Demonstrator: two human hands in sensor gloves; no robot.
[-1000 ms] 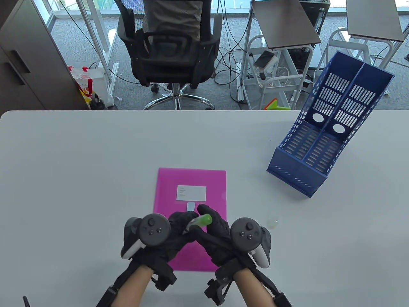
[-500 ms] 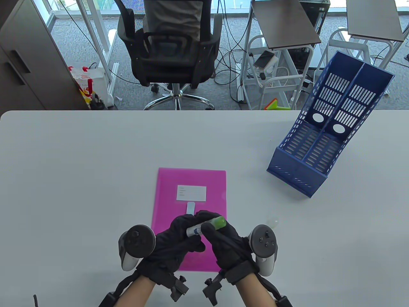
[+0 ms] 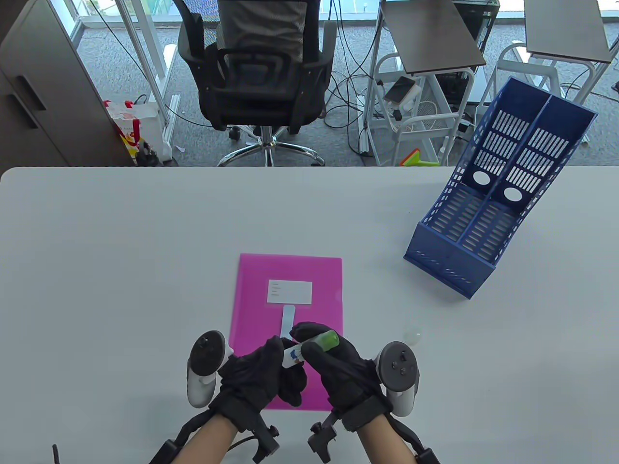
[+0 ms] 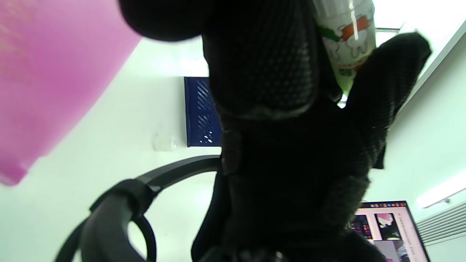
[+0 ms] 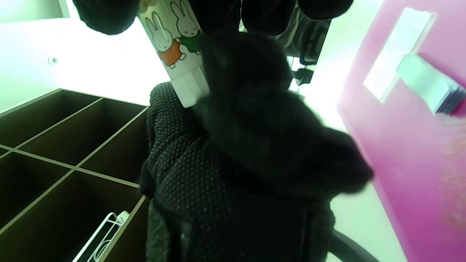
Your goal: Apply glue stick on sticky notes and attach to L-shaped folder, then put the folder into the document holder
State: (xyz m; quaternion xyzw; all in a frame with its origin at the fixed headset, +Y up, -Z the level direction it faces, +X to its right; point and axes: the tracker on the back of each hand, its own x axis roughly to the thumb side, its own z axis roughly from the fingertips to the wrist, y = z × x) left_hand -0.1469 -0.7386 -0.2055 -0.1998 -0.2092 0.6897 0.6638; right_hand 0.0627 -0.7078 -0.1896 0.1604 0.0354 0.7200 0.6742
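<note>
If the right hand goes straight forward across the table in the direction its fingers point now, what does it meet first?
Probably the small pale strip lying on the pink folder. The right hand, gripping the glue stick, points up-left toward it. Height is unclear, so it may pass above the strip.

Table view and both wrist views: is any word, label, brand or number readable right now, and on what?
None can be quoted.
White label on the pink folder: printed lines, too small to read.
Glue stick, held in both hands: rabbit cartoon pictures only, no legible words.
Laptop screen in the left wrist view: contents blurred.
Narrow sticky note: no text visible.
</note>
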